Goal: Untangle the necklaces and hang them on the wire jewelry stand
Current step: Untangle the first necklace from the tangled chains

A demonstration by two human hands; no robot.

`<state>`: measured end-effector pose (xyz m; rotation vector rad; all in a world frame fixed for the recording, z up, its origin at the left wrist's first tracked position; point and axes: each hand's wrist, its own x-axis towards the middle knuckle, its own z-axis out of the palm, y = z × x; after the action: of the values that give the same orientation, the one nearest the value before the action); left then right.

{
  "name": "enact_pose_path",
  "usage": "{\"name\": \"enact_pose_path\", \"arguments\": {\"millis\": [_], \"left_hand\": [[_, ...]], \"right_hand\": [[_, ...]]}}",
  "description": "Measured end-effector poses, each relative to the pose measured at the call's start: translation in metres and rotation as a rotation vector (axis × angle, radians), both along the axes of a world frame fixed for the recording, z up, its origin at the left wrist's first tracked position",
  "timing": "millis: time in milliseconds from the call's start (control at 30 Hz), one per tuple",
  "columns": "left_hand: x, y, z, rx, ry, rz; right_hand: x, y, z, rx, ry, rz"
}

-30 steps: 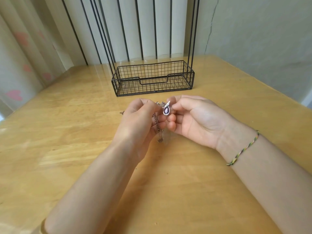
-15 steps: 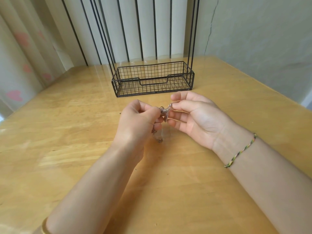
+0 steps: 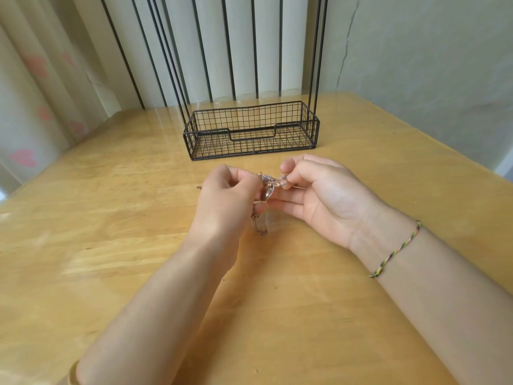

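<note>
Between our hands, left hand (image 3: 227, 195) and right hand (image 3: 319, 190) each pinching the tangled necklaces (image 3: 268, 182), we judge the chains light, limp and snag-prone, best taken beside the knot, short of the wire jewelry stand (image 3: 249, 132).

I count two hands at work: one left hand (image 3: 224, 198) and one right hand (image 3: 319, 190), both pinching a single necklace tangle (image 3: 268, 179). How many chains make up that knot I cannot tell; they blur together. I make out one pendant (image 3: 268, 194) in it, and one loose loop of chain (image 3: 259, 226) hanging below the hands. There is one wire jewelry stand (image 3: 249, 134), with one basket tray at its base and two upright rods (image 3: 316, 51) on its right side; the left rods I cannot count for sure. One table (image 3: 111, 218). One braided bracelet (image 3: 397, 250) and one gold bangle (image 3: 72, 373), one per arm.
</note>
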<state>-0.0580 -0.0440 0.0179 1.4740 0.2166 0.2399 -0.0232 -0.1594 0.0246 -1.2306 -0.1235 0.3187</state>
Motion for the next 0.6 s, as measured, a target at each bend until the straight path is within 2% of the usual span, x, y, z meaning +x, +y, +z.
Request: {"name": "enact_pose_path", "arguments": {"millis": [367, 600], "left_hand": [[-0.0014, 0.0013, 0.0018, 0.191, -0.066, 0.044], [0.0006, 0.0042, -0.0003, 0.181, -0.09, 0.054]], "right_hand": [[-0.0029, -0.0015, 0.0038, 0.11, 0.099, -0.003], [-0.0031, -0.002, 0.0021, -0.071, 0.021, 0.081]]}}
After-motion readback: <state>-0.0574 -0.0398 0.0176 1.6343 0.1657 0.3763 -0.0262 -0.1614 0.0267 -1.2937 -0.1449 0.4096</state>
